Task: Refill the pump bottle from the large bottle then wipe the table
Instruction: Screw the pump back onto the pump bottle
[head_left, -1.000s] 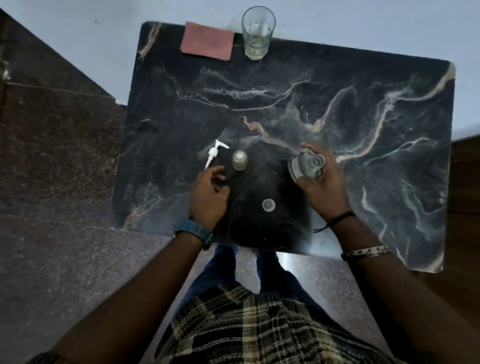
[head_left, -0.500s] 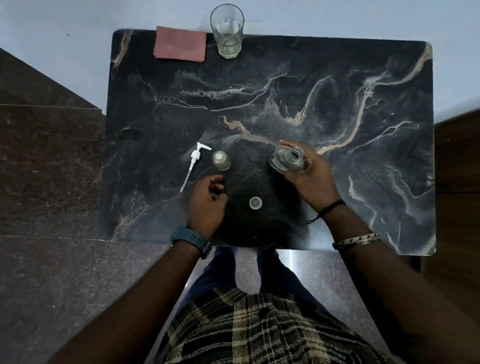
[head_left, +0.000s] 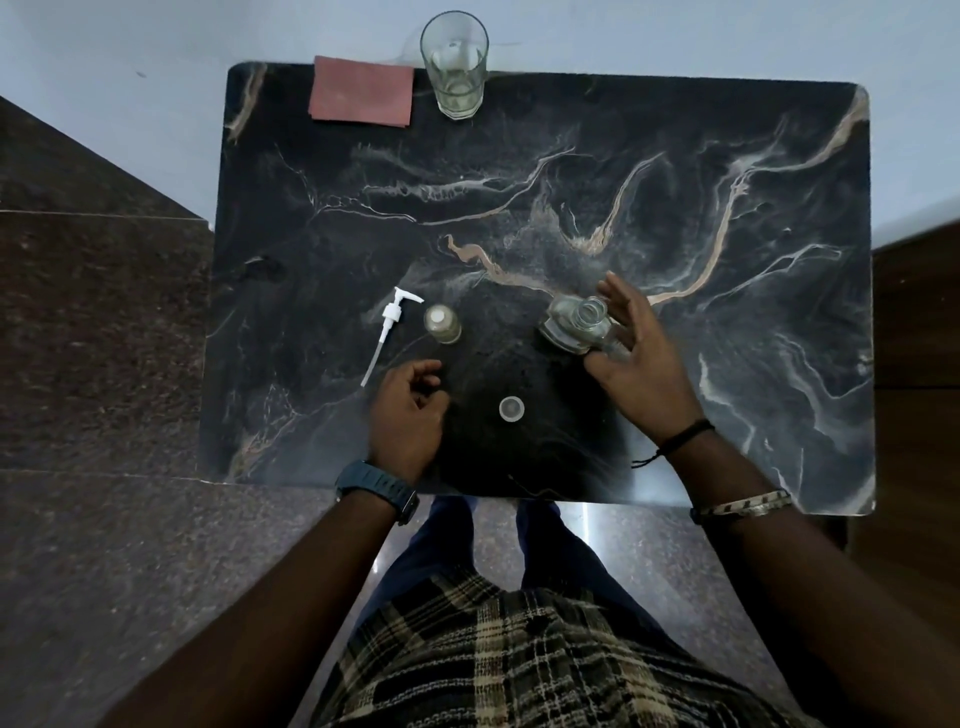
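The right hand (head_left: 641, 358) has loosened around the large bottle (head_left: 576, 323): half a second ago its fingers wrapped the glass, and now they spread open beside it, thumb and fingertips only just touching or barely clear of it (I cannot tell which). The bottle stands uncapped and looks slightly tilted toward the left. Its round cap (head_left: 511, 408) lies on the table (head_left: 727, 364) between the 2 hands.

The left hand (head_left: 410, 410) rests loosely curled near the front edge, holding nothing, just below the small pump bottle (head_left: 442, 323), which stands open. The white pump head (head_left: 390, 332) lies just beside that bottle on its left, tube pointing toward the person.

Both bottles are open, so the pour looks either imminent or just finished; the pump bottle's level is too dim to judge. A red cloth (head_left: 362, 91) and a drinking glass (head_left: 455, 65) wait at the far edge, so wiping is not yet begun.
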